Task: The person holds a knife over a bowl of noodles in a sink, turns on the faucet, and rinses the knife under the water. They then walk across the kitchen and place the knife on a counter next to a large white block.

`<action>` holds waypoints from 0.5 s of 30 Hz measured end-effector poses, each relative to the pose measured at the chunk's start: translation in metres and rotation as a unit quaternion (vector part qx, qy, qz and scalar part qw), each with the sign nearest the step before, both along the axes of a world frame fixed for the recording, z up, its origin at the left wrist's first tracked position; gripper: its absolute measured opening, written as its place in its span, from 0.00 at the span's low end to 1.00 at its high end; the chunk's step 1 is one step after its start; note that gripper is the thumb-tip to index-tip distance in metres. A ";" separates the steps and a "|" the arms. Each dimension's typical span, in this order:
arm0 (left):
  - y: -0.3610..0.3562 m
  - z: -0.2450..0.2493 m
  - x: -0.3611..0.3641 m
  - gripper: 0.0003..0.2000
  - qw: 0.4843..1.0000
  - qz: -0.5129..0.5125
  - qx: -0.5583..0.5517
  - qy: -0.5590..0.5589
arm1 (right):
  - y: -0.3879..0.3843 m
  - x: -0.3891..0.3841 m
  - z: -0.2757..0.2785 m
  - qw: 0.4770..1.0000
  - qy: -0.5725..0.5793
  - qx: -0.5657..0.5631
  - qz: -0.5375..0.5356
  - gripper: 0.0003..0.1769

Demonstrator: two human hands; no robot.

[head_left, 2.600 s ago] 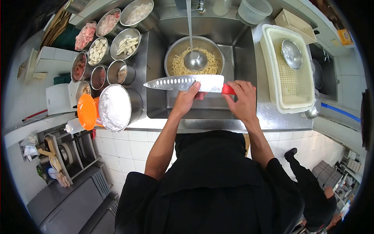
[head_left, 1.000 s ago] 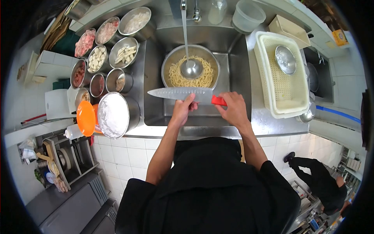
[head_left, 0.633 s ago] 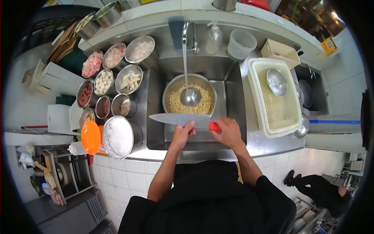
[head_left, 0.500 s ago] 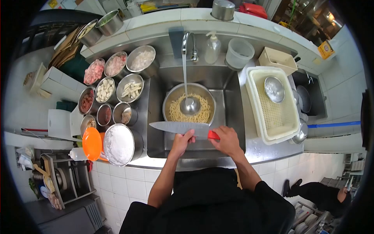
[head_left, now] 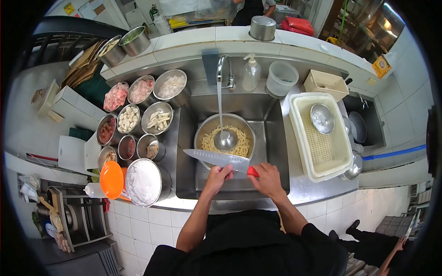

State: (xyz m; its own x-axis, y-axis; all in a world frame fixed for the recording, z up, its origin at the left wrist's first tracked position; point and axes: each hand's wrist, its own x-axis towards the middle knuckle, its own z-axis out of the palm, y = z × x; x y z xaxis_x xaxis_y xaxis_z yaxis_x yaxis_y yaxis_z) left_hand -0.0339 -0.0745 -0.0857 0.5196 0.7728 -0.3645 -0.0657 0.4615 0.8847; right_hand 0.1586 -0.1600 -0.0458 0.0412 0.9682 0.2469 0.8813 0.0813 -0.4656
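Holding a knife [head_left: 220, 158] above a steel sink [head_left: 272, 133], with the tip aimed between nine and ten o'clock. Gripping its red handle [head_left: 252, 171] in a closed right hand [head_left: 269, 179], at four o'clock from the blade. Pinching the blade's near edge, close to the handle, between thumb and curled fingers of the left hand [head_left: 216, 180]. Looking toward twelve o'clock, past the blade, into a steel bowl [head_left: 200, 138] of noodles [head_left: 242, 142] with a rounded steel piece [head_left: 225, 139] among them, under water running from a tap [head_left: 220, 69]. Flanked at ten o'clock by steel pots [head_left: 183, 98] of food, between eight and nine by a tub [head_left: 166, 181] of white powder [head_left: 142, 183], and between two and three by a white basket [head_left: 327, 154] with a metal dish [head_left: 322, 118] inside.
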 end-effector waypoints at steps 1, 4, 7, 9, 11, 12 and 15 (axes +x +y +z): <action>0.000 -0.001 0.000 0.11 1.000 -0.003 0.011 -0.002 | 0.000 -0.001 -0.001 1.000 -0.008 0.001 -0.009 0.17; 0.000 -0.004 -0.001 0.12 0.999 -0.003 0.031 -0.010 | 0.000 -0.001 -0.001 1.000 0.004 0.004 -0.006 0.16; 0.003 -0.008 -0.003 0.13 0.999 0.019 0.026 -0.025 | 0.001 0.002 -0.001 0.999 0.040 -0.002 0.002 0.16; 0.008 -0.010 -0.007 0.14 0.999 0.039 0.011 -0.034 | 0.002 0.005 0.000 0.999 0.036 0.010 0.003 0.16; 0.013 -0.008 -0.010 0.16 0.994 0.104 0.015 -0.037 | 0.002 0.008 0.002 0.999 0.031 0.022 0.003 0.16; 0.016 -0.008 -0.012 0.16 0.994 0.104 0.015 -0.037 | 0.003 0.010 0.002 0.999 0.024 0.024 0.008 0.16; 0.021 -0.005 -0.017 0.14 0.992 0.118 0.024 -0.028 | 0.002 0.012 0.003 0.999 0.022 0.026 0.015 0.16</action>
State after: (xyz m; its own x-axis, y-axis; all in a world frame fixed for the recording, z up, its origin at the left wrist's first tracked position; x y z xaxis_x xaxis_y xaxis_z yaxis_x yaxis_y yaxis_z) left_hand -0.0509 -0.0536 -0.0907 0.3408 0.8912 -0.2993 -0.2169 0.3843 0.8974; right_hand 0.1703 -0.1578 -0.0429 0.0239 0.9549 0.2961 0.8570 0.1329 -0.4978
